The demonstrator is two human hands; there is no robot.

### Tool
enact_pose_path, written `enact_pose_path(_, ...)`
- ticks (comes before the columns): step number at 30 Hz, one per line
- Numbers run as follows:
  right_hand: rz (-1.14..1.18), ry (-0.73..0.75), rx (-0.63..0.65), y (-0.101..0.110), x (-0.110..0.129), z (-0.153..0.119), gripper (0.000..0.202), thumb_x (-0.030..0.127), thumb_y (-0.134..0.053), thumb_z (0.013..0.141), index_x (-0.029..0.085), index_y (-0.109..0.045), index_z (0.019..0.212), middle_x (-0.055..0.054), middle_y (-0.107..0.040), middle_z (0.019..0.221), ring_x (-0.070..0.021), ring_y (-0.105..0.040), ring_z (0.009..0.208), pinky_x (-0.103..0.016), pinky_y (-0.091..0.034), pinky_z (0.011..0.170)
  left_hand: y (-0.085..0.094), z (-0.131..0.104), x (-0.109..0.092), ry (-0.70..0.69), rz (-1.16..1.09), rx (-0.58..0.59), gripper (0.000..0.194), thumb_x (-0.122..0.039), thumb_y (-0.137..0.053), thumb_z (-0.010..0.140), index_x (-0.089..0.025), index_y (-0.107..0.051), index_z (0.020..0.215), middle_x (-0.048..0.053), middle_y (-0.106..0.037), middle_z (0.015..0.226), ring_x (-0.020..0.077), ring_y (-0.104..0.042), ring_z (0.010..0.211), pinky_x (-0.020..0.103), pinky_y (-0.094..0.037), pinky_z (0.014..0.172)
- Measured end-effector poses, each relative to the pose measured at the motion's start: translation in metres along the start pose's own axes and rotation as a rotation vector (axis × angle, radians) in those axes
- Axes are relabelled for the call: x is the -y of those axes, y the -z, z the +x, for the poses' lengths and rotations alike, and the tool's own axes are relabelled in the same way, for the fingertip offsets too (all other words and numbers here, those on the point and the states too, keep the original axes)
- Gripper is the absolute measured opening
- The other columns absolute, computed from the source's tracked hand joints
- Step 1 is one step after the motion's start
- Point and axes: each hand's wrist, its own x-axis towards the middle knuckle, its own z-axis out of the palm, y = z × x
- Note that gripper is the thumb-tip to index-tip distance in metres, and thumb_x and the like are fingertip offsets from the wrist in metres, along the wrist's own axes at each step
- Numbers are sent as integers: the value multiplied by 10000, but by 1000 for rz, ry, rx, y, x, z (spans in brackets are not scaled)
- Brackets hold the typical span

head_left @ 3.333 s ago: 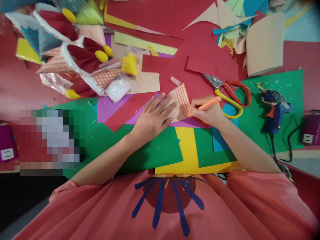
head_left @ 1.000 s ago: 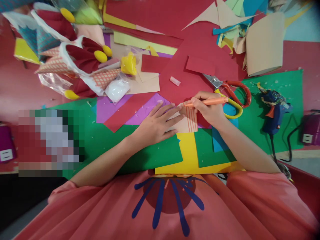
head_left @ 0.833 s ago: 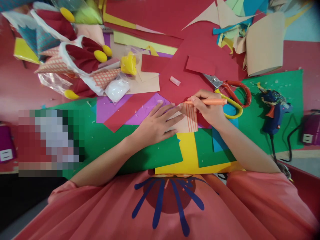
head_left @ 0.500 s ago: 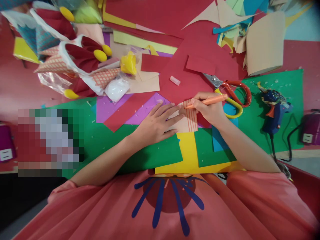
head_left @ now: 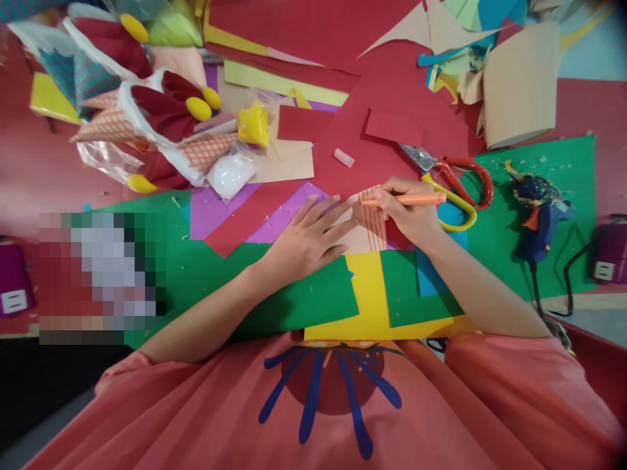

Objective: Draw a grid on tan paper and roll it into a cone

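Note:
My right hand [head_left: 409, 209] is closed round an orange marker [head_left: 424, 198], its tip near the top of a cream piece of paper [head_left: 349, 243]. Orange stripes [head_left: 375, 225] run down the right part of that paper. Flat on the paper's left part lies my left hand [head_left: 308, 238], fingers spread, covering some of it. A pale pink marker cap [head_left: 343, 158] rests on red paper just above the hands. Beside my right hand are scissors [head_left: 448, 176] with one red and one yellow handle, partly over a blue sheet.
A blue glue gun [head_left: 536, 222] with a cord lies on green sheet [head_left: 578, 170] at the right. Patterned cone-shaped paper pieces [head_left: 105, 124] stand at the upper left beside small plastic bags [head_left: 231, 171]. Paper scraps and a beige paper roll [head_left: 520, 85] occupy the upper right.
The striped paper has shifted slightly upward under my hands. The marker has tilted to lie more level, its tip a little higher on the paper. My left hand stays spread on it.

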Motion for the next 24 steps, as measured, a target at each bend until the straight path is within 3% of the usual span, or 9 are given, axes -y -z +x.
enact_pose_path(4,-5,6,7,-1,-2,0,259,352,-578,870,175,-669,704,14,-614,585,-89,-529,526,-244,-373,522,0,0,0,-2,-1,-11,424,-392,-420,989,-189,-507,1350,137,-455,1483,317,-408,1387,553,-326,1137)
enact_pose_path(10,94,-50,68,0,1,2,237,291,-595,802,176,-629,598,9,-615,565,-94,-521,514,-233,-363,484,-2,-1,1,1,-12,-18,425,-407,-433,983,-207,-505,1351,122,-459,1483,305,-396,1398,541,-323,1145)
enact_pose_path(14,133,-61,9,0,2,2,267,245,-573,807,173,-591,550,35,-527,482,-72,-464,464,-227,-342,470,-2,0,0,-22,22,-40,429,-382,-439,984,-179,-492,1358,138,-471,1471,313,-406,1391,534,-342,1134)
enact_pose_path(20,96,-70,-53,1,0,0,221,280,-581,841,177,-647,657,32,-562,503,-81,-481,461,-245,-381,494,-2,1,-1,34,2,-51,430,-349,-414,995,-163,-455,1380,155,-398,1518,286,-327,1441,502,-314,1159)
enact_pose_path(24,48,-16,-3,0,0,-1,231,314,-580,864,184,-661,692,19,-599,562,-97,-522,517,-253,-402,521,-1,1,0,43,-32,-43,433,-344,-426,988,-163,-460,1381,158,-464,1469,297,-377,1409,511,-331,1149)
